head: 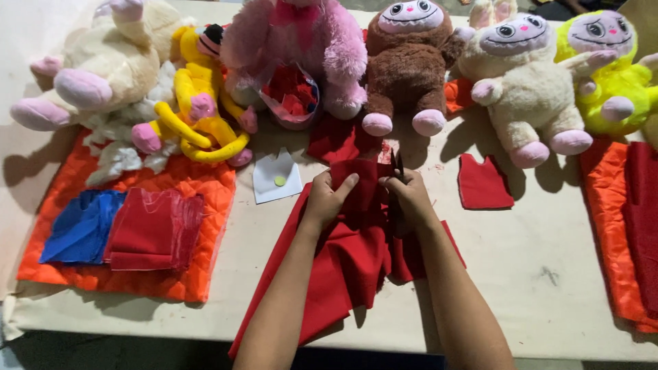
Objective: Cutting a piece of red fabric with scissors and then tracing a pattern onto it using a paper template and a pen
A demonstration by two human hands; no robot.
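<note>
Item: red felt sheet [343,267], draped over the counter [534,274] edge at 6 o'clock, bunched at centre. Left hand [327,197] pinches the upper fold, thumb on top. Right hand [411,199] is closed around dark scissors [397,171], blades pointing to 12 o'clock into the felt.

Adjacent: cut red piece [484,182] at 3 o'clock; white paper pattern [276,178] at 10 o'clock; brown plush toy [408,62] at 12 o'clock.

Risks: blades lie just beside the left fingers, a nick is possible; the overhanging felt's weight may drag the sheet and skew the cut.
</note>
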